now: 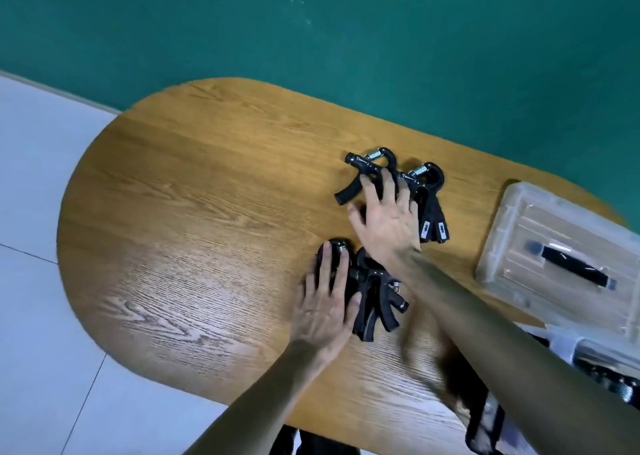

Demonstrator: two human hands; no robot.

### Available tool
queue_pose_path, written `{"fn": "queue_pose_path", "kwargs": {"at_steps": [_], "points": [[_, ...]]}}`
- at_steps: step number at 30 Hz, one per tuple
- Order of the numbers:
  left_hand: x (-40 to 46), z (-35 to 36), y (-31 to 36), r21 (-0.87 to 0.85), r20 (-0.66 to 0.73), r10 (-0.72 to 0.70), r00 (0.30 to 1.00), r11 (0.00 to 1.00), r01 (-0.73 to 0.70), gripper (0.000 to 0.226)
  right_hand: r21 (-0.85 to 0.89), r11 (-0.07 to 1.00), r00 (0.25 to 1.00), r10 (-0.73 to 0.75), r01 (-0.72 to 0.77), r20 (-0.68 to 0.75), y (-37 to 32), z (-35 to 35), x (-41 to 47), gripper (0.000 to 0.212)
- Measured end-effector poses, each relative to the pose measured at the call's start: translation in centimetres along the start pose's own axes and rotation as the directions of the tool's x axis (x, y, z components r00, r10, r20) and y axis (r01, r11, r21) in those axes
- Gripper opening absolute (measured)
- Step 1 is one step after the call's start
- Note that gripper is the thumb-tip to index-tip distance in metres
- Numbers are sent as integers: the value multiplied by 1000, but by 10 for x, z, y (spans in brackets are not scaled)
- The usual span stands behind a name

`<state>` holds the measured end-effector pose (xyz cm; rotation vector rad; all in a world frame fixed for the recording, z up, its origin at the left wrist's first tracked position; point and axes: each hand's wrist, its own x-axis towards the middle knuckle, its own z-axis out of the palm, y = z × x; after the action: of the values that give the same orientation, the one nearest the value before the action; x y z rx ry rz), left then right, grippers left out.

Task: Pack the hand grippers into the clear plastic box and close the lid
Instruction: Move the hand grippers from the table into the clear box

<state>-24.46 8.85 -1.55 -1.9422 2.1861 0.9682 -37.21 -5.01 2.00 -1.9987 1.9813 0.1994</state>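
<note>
Two clusters of black hand grippers are lying on the wooden table (pixel 194 212). Near the frame's center, the right hand (pixel 386 217) is resting flat, fingers spread, over the upper hand grippers (pixel 367 168), their handles pointing toward the bottom. Just below, the left hand (pixel 325 302) is lying released on the lower hand grippers (pixel 375 302), hiding part of them. At right, the clear plastic box (pixel 540 246) is blurred and cut off.

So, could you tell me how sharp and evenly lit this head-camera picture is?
Head view: the wide lens bends the table edge; glare whitens the wood at lower left; the right hand and its forearm are motion-blurred; the clear box at the right edge looks soft.
</note>
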Motion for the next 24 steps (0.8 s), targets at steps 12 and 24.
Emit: {"fn": "queue_pose_path", "kwargs": {"at_steps": [12,24], "points": [[9,-7,0,-103,-74,8,997,995,-16,84,37,992,991,119,-122,64,-13,18,59,76],[17,-24,-15,-1,41,-41,998,999,41,119,64,988,988,-145,141,58,-11,22,59,79]]}}
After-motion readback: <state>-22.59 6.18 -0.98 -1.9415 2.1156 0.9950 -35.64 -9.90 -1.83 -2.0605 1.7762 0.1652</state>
